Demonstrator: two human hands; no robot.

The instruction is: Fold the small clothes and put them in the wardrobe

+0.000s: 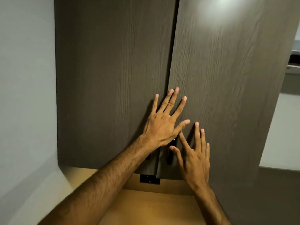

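Note:
The wardrobe fills the view with two dark wood-grain doors, a left door [110,75] and a right door [227,78], meeting at a seam in the middle. My left hand [164,124] lies flat with fingers spread across the seam, palm against the doors. My right hand [194,158] is just below and to the right, fingers spread on the right door. Both hands hold nothing. Dark vertical handles [169,154] show partly under my hands. No clothes are in view.
A pale wall [27,95] stands to the left of the wardrobe. Below the doors is a tan wooden surface [146,207] with a small black latch [149,179]. At the right a light floor [282,135] and an opening lead to another room.

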